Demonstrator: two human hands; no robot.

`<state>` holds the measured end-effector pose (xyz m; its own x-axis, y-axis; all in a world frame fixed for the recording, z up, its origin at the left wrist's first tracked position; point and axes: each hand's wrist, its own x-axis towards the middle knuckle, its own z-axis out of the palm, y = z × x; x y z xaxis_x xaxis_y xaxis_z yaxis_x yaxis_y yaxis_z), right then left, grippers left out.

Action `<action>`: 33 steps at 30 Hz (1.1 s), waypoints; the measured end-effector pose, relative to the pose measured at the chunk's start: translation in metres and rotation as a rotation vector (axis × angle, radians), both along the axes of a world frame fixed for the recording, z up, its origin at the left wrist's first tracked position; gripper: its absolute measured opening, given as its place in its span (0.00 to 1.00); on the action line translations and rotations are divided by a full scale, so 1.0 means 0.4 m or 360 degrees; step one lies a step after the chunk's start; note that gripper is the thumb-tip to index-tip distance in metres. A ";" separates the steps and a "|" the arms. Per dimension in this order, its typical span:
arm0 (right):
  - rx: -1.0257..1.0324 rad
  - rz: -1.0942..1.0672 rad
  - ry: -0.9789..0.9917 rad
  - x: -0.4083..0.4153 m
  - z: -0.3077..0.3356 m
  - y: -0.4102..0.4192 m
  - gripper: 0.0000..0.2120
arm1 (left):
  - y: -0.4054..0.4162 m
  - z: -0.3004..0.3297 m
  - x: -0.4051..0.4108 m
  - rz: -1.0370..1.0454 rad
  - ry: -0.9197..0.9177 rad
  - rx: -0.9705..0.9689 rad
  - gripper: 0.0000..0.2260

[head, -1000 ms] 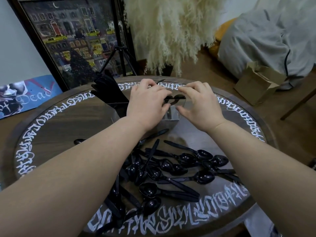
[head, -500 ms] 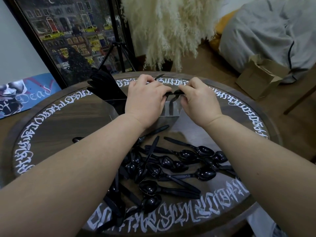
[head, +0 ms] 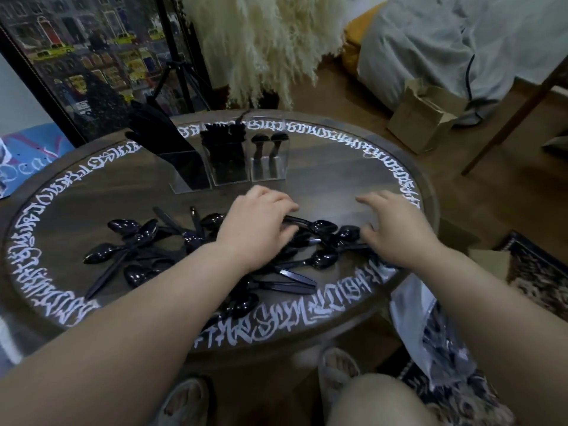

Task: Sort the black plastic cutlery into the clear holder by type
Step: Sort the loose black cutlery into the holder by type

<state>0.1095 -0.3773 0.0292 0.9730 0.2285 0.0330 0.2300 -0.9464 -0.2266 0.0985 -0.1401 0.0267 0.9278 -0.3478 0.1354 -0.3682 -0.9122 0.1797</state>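
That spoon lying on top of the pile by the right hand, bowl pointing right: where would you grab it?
Probably by the handle. The spoon lies flat with its handle running left under the left hand, so a pinch from above on the handle's thin edges looks easiest. The rounded, glossy bowl would likely slip.
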 end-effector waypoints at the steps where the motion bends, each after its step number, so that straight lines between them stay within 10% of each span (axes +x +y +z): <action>1: -0.0053 0.0008 0.0111 -0.017 -0.010 -0.020 0.27 | -0.018 -0.007 -0.010 -0.0009 0.0067 0.0050 0.19; 10: -0.0373 0.0074 0.0265 -0.028 -0.068 -0.041 0.22 | -0.079 -0.068 0.014 0.0177 0.0579 0.0254 0.26; 17: -0.0153 -0.0039 0.0262 -0.013 -0.082 -0.002 0.10 | -0.066 -0.089 0.018 0.0315 0.0347 0.0333 0.17; 33: 0.1214 -0.0300 0.0419 -0.013 0.033 0.130 0.05 | 0.055 0.018 0.000 0.0704 0.0033 -0.0344 0.10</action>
<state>0.1042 -0.3254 0.0424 0.9903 0.0678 -0.1214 -0.0676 -0.5283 -0.8464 0.0986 -0.1181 0.0340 0.9834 0.1142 0.1410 0.0518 -0.9213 0.3855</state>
